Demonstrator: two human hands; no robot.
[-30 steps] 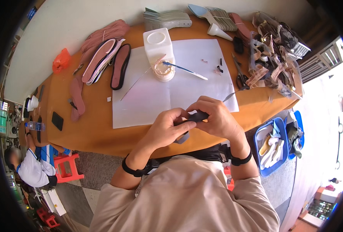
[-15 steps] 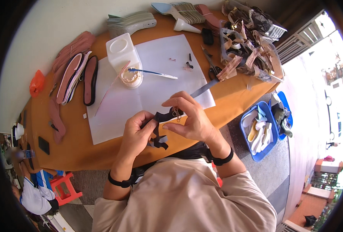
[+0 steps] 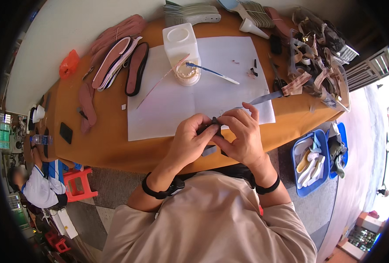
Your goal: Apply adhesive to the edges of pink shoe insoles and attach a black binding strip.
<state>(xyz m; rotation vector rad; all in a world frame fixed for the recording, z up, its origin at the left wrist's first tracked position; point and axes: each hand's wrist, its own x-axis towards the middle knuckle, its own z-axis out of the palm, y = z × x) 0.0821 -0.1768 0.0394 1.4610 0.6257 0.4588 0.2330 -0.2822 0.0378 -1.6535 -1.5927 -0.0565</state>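
In the head view, a person in a beige shirt works with both bare hands over the near edge of an orange-covered worktop [image 3: 109, 153], a small dark strap [image 3: 215, 124] held above that edge, between the hands. The thumb and fingers of the left hand [image 3: 192, 133] are pinched together on the strap; the right hand [image 3: 242, 136] bends its fingers in against it, one finger raised, though whether they grip or merely touch cannot be told. Beyond lies a white sheet [image 3: 159, 116], bearing a white plastic container [image 3: 180, 41] with a blue-and-white brush [image 3: 218, 75] across its near, open part. A grey strip [image 3: 264, 97] crosses the sheet's right edge, near scissors [image 3: 280, 83] partly hidden by a pinkish strap [image 3: 297, 84]. At far right, a clear bin [image 3: 344, 90] brims with straps; at far left, a black-edged pink insole [image 3: 137, 70] rests just beside other soles. To the right, below worktop level, stand two blue baskets [image 3: 309, 189]; to the left, another person in white [image 3: 41, 190] sits near a red stool [image 3: 78, 185].
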